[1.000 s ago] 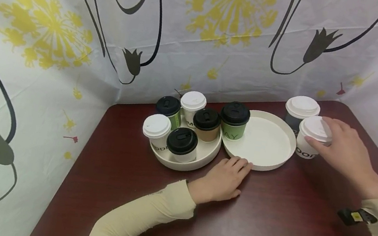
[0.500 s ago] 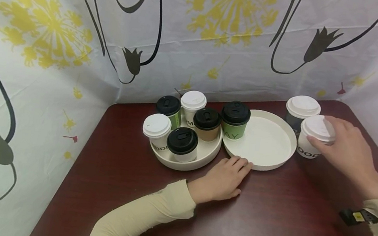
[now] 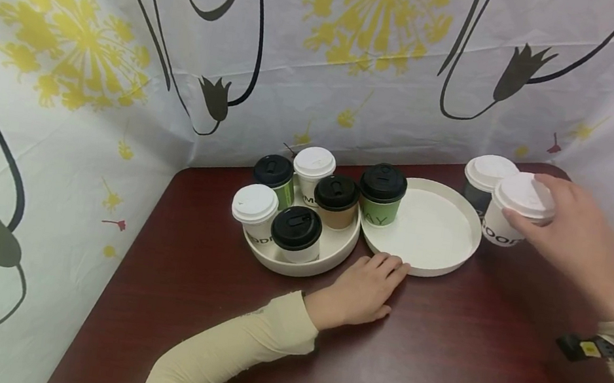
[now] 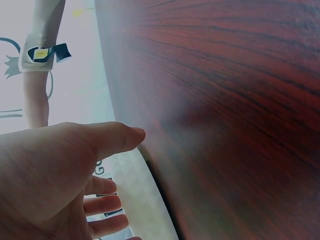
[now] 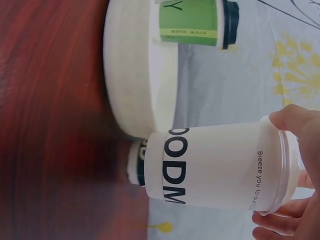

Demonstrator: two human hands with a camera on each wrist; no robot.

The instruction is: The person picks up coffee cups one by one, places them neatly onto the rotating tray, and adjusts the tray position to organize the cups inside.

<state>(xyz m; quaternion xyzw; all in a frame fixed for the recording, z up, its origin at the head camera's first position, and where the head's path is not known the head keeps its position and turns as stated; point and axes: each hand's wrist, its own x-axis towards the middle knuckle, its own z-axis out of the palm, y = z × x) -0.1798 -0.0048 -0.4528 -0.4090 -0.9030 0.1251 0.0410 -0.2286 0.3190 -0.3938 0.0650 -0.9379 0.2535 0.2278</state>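
Note:
My right hand [image 3: 580, 239] grips a white paper cup [image 3: 504, 224] by its white lid, thumb on one side and fingers on the other. In the right wrist view the cup [image 5: 215, 170] is raised off the table, black lettering round its lower part. Behind it a dark cup with a white lid [image 3: 488, 172] stands beside the right tray. My left hand [image 3: 360, 292] lies at the front edge of the right round tray [image 3: 431, 236], fingertips at its rim, holding nothing. On that tray's left side stands a green cup with a black lid [image 3: 381, 196].
Left of it, a second round tray [image 3: 326, 264] bears several lidded cups, among them a white one [image 3: 255, 210] and a brown one [image 3: 336, 202]. Both trays rest on the dark red table [image 3: 404, 378]. A patterned cloth [image 3: 389, 118] stands behind and at the sides.
My right hand has raised the white cup off the table, shifting slightly right. The left hand and the other cups stay where they were.

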